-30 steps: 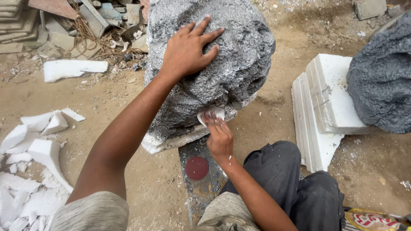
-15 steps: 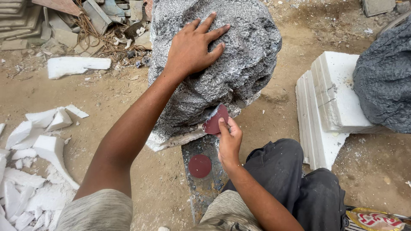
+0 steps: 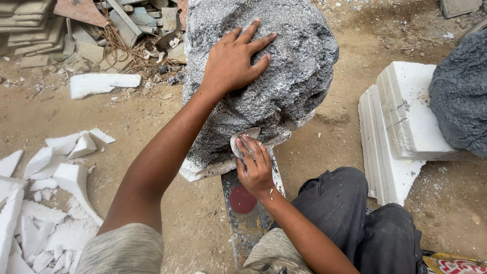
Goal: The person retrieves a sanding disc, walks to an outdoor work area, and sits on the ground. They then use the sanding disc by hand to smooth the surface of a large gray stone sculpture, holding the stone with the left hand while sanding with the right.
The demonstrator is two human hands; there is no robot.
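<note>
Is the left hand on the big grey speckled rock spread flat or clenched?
Spread flat: the left hand lies palm-down with fingers splayed on the grey speckled rock.

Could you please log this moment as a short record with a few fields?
Setting: sandy ground with rubble
Left hand: flat on the grey speckled rock
Right hand: pressing a small grey abrasive sheet against the rock's lower face
Under rock: white foam base
Nearby: white foam blocks, broken foam pieces, red disc

The right hand (image 3: 255, 167) covers most of the small disc (image 3: 242, 139); the dark boulder (image 3: 461, 96) is cut off.
</note>
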